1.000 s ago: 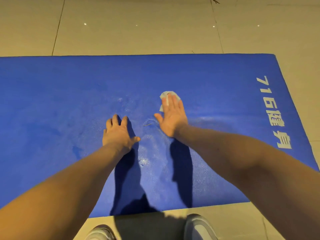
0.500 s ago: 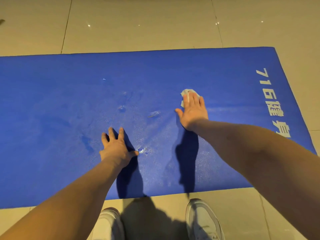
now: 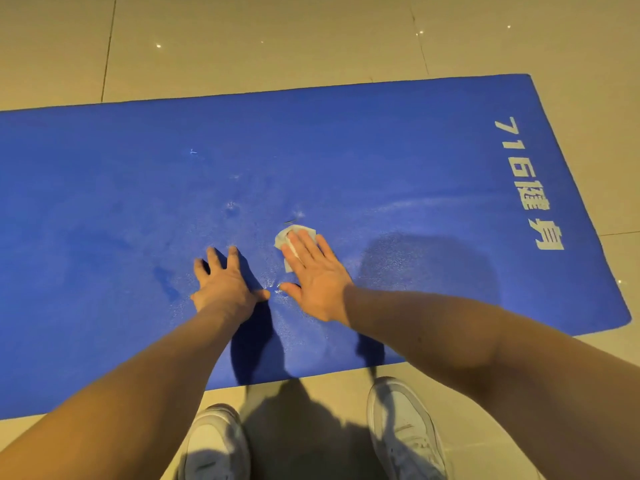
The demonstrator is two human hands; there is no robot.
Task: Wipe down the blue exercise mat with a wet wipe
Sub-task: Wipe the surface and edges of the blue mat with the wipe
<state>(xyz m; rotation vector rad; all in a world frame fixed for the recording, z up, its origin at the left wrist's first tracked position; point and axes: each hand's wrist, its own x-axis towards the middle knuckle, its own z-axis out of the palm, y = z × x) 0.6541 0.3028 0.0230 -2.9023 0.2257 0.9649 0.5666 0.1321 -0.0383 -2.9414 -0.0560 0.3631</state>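
The wet wipe [image 3: 295, 237] is a crumpled white sheet lying on the blue exercise mat [image 3: 398, 150], near the mat's middle and toward its near edge. The right hand [image 3: 317, 275] lies flat on top of it, palm down, fingers extended and slightly spread; the wipe protrudes beyond the fingertips and along the index-finger side. The left hand [image 3: 225, 285] rests flat on the mat just beside the right hand, palm down, fingers spread, holding nothing; the two thumbs nearly meet. The mat surface around both hands shows a speckled wet sheen, and a pale curved streak runs toward the white printed lettering [image 3: 528, 183] at the mat's right end. The mat lies on a beige tiled floor [image 3: 277, 36]. Two white shoes [image 3: 405, 431] stand on the floor at the mat's near edge.
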